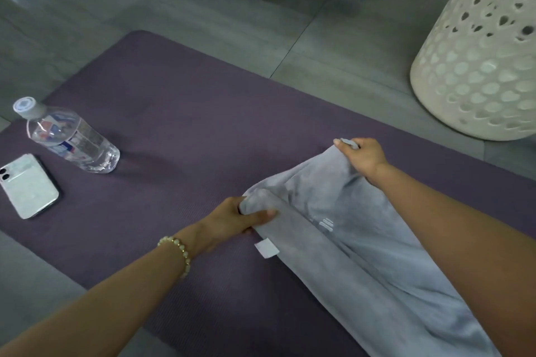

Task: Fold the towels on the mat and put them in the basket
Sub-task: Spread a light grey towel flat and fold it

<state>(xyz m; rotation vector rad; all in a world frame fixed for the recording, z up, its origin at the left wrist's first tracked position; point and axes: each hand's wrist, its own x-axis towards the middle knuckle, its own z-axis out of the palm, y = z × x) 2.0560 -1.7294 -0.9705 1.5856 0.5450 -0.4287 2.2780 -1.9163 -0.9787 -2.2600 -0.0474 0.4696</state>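
A long, pale grey-blue cloth towel is lying across the ribbed purple foam mat. It is running from the middle of the view out toward 5 o'clock, where it is passing under the right forearm. The left hand is gripping the towel's far left corner, with the thumb lying on top and the fingers curling beneath the cloth. The right hand, at 2 o'clock from the left one, is pinching the far right corner with its fingers closing round a bunched fold. A small white fabric label is sticking out from the towel's left edge, just beside the left hand.

A tall cream plastic basket pierced with small holes is standing on the grey floor at 2 o'clock, beyond the mat's far edge and apart from the towel. At 9 o'clock a clear plastic water bottle with a white cap is sitting on the mat. A white-backed smartphone is lying just beside it at 8 o'clock. A pale bead bracelet is circling the left wrist.
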